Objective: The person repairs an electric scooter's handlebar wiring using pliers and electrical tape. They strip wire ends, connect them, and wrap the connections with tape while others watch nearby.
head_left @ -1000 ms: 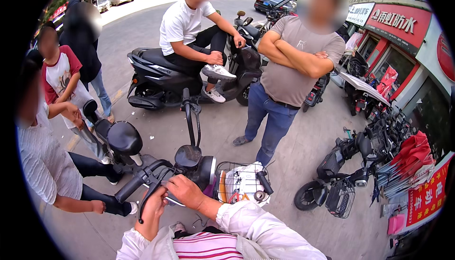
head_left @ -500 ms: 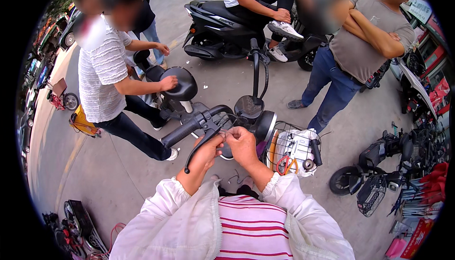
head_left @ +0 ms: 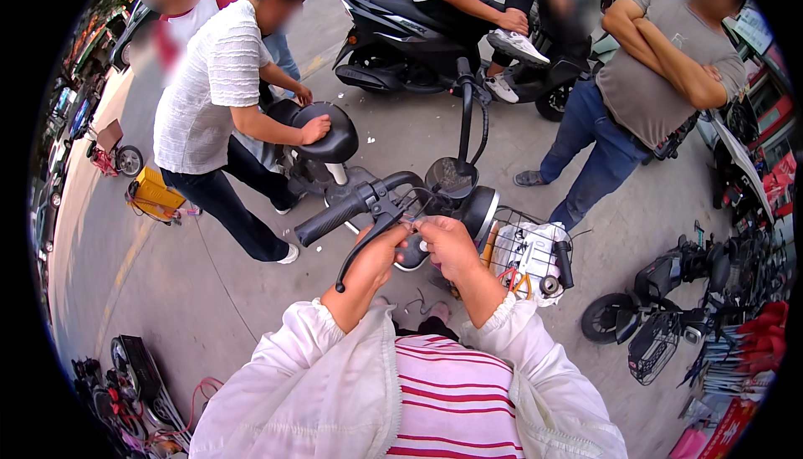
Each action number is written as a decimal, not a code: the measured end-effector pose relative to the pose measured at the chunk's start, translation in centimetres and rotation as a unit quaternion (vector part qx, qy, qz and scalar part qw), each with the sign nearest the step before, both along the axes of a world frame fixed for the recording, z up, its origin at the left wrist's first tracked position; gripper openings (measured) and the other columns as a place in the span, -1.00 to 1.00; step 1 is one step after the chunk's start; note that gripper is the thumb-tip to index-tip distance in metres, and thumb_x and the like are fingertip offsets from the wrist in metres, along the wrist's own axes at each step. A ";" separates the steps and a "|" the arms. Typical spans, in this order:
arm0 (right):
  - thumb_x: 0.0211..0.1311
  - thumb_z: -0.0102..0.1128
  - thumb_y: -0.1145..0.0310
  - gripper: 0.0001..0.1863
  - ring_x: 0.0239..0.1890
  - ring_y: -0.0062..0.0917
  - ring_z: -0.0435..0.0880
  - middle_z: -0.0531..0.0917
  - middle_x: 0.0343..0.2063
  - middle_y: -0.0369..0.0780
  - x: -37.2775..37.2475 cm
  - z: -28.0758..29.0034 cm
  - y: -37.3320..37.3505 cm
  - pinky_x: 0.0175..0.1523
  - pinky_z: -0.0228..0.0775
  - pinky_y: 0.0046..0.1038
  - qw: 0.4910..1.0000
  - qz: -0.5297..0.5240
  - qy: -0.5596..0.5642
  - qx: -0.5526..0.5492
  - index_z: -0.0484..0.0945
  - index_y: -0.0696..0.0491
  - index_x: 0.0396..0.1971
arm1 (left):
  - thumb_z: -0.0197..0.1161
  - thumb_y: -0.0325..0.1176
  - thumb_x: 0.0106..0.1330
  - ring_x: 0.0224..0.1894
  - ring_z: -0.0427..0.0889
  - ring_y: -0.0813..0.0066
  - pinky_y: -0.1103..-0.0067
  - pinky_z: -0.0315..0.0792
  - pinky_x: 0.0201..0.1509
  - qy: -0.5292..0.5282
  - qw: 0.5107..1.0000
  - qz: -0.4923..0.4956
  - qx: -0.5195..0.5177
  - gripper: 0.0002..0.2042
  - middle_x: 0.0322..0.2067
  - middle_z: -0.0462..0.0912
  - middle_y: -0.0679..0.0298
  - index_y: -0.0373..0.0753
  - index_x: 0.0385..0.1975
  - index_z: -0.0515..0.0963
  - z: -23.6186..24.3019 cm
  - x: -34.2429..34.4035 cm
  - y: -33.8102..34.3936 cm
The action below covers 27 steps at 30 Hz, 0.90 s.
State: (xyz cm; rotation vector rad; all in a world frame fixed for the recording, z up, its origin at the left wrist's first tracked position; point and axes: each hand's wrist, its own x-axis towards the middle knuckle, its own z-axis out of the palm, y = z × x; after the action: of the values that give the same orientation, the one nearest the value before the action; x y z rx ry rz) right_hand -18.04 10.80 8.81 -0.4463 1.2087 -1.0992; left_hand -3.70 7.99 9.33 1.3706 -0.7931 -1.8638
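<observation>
In front of me is an electric scooter's handlebar, with a black ribbed grip (head_left: 330, 218) and a black brake lever (head_left: 355, 256). My left hand (head_left: 376, 251) is closed beside the lever, its thumb and fingers pinching a thin wire (head_left: 411, 219). My right hand (head_left: 452, 246) meets it fingertip to fingertip, also closed on thin wire. Fingers cover most of the wire ends. Just beyond my hands are a round dark dash (head_left: 452, 178) and a round headlight (head_left: 480, 212).
A wire basket (head_left: 535, 223) at the right holds a white bag, orange-handled pliers (head_left: 523, 283) and a tape roll (head_left: 549, 286). A person in white (head_left: 213, 82) touches the scooter's black seat (head_left: 331, 131). Others are by a black scooter (head_left: 393, 36) and at right (head_left: 669, 66).
The whole view has shifted, so the scene sits slightly farther right. The person in white leans more over the seat. My hands stay together, pinching at the wires.
</observation>
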 end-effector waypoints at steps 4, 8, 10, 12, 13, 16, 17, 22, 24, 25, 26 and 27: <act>0.17 0.19 0.42 -0.87 -0.56 -0.57 0.47 0.41 -0.62 -0.40 0.1 -2.2 0.9 -0.50 0.29 -0.52 0.868 -0.046 0.429 -0.243 0.57 0.08 -0.29 | 0.26 -0.44 0.22 -0.52 0.43 0.70 0.74 0.24 -0.60 0.031 1.000 -0.001 0.002 -0.93 -0.46 0.55 0.37 -0.24 -0.35 0.55 -0.3 0.0 -0.1; -0.02 0.24 0.46 -0.77 -0.36 -0.40 0.53 0.49 -0.46 -0.31 0.3 0.5 1.8 -0.40 0.40 -0.43 0.650 0.000 0.666 -0.365 0.60 -0.08 -0.29 | 0.25 -0.46 0.19 -0.50 0.41 0.70 0.75 0.23 -0.60 0.049 0.999 0.009 0.005 -0.91 -0.43 0.57 0.33 -0.28 -0.34 0.57 -0.8 0.3 0.0; -0.04 0.25 0.44 -0.79 -0.40 -0.44 0.51 0.47 -0.48 -0.33 0.1 0.7 1.5 -0.42 0.39 -0.43 0.597 0.022 0.703 -0.387 0.59 -0.08 -0.32 | 0.24 -0.47 0.19 -0.51 0.41 0.70 0.75 0.23 -0.60 0.054 0.998 0.009 0.008 -0.92 -0.43 0.57 0.32 -0.28 -0.34 0.57 -0.7 0.2 -0.1; -0.06 0.26 0.42 -0.80 -0.41 -0.46 0.49 0.46 -0.49 -0.35 -0.1 0.5 1.0 -0.43 0.38 -0.44 0.574 0.009 0.708 -0.410 0.58 -0.09 -0.35 | 0.24 -0.47 0.19 -0.51 0.40 0.70 0.75 0.22 -0.60 0.059 0.998 0.012 0.014 -0.92 -0.43 0.57 0.31 -0.28 -0.35 0.57 -0.4 0.1 -0.1; -0.07 0.27 0.41 -0.81 -0.42 -0.47 0.48 0.45 -0.50 -0.36 -0.2 0.3 0.8 -0.44 0.37 -0.44 0.563 0.004 0.710 -0.423 0.58 -0.09 -0.36 | 0.24 -0.47 0.19 -0.51 0.40 0.70 0.75 0.22 -0.60 0.061 0.998 0.013 0.013 -0.92 -0.44 0.57 0.31 -0.29 -0.35 0.56 -0.4 0.1 -0.1; -0.07 0.27 0.39 -0.82 -0.42 -0.48 0.49 0.45 -0.50 -0.37 -0.3 0.2 0.5 -0.45 0.36 -0.45 0.548 -0.001 0.714 -0.435 0.57 -0.10 -0.38 | 0.24 -0.47 0.18 -0.51 0.39 0.71 0.75 0.21 -0.60 0.065 0.998 0.013 0.009 -0.92 -0.45 0.56 0.32 -0.29 -0.35 0.56 -0.5 0.1 -0.1; -0.08 0.27 0.39 -0.82 -0.43 -0.49 0.49 0.45 -0.50 -0.37 -0.4 0.1 0.4 -0.46 0.35 -0.46 0.542 0.002 0.716 -0.439 0.57 -0.10 -0.39 | 0.23 -0.48 0.18 -0.52 0.39 0.71 0.75 0.20 -0.60 0.064 0.998 0.012 0.008 -0.92 -0.46 0.56 0.32 -0.29 -0.36 0.56 -0.6 0.2 -0.1; -0.11 0.26 0.37 -0.82 -0.44 -0.50 0.49 0.46 -0.50 -0.38 -0.7 0.1 0.1 -0.47 0.34 -0.48 0.520 0.006 0.728 -0.447 0.57 -0.10 -0.41 | 0.22 -0.49 0.16 -0.53 0.37 0.72 0.76 0.18 -0.60 0.060 0.998 0.009 0.002 -0.93 -0.48 0.54 0.34 -0.29 -0.37 0.56 -0.8 0.1 -0.2; -0.12 0.25 0.37 -0.82 -0.44 -0.51 0.49 0.46 -0.50 -0.39 -0.8 0.2 -0.1 -0.47 0.33 -0.49 0.520 0.008 0.720 -0.459 0.57 -0.11 -0.41 | 0.22 -0.49 0.16 -0.53 0.37 0.72 0.76 0.18 -0.60 0.065 0.998 0.009 -0.001 -0.94 -0.49 0.54 0.35 -0.29 -0.38 0.56 -0.6 0.1 -0.2; -0.12 0.25 0.36 -0.82 -0.44 -0.51 0.49 0.46 -0.50 -0.39 -0.9 0.2 -0.1 -0.48 0.33 -0.49 0.520 0.010 0.716 -0.465 0.57 -0.11 -0.41 | 0.22 -0.50 0.16 -0.53 0.37 0.72 0.76 0.17 -0.60 0.069 0.998 0.010 -0.002 -0.94 -0.49 0.54 0.35 -0.29 -0.38 0.56 -0.5 0.1 -0.1; -0.13 0.24 0.37 -0.82 -0.44 -0.51 0.49 0.46 -0.50 -0.39 -1.0 0.3 -0.2 -0.48 0.33 -0.49 0.517 0.014 0.716 -0.468 0.58 -0.11 -0.41 | 0.22 -0.50 0.15 -0.53 0.37 0.73 0.76 0.17 -0.61 0.072 0.997 0.011 -0.003 -0.94 -0.49 0.53 0.36 -0.29 -0.39 0.56 -0.5 0.1 -0.1; -0.13 0.24 0.37 -0.82 -0.44 -0.52 0.50 0.47 -0.50 -0.39 -1.1 0.4 -0.2 -0.48 0.33 -0.49 0.515 0.018 0.716 -0.472 0.58 -0.10 -0.41 | 0.22 -0.50 0.15 -0.53 0.37 0.73 0.76 0.17 -0.61 0.075 0.997 0.012 -0.004 -0.94 -0.50 0.53 0.36 -0.28 -0.39 0.55 -0.4 0.1 -0.1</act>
State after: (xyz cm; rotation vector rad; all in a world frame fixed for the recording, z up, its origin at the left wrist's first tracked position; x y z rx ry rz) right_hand -19.10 10.64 9.23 -2.6410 1.7664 -1.1945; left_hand -3.62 7.89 8.92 1.2148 -0.7042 -1.9174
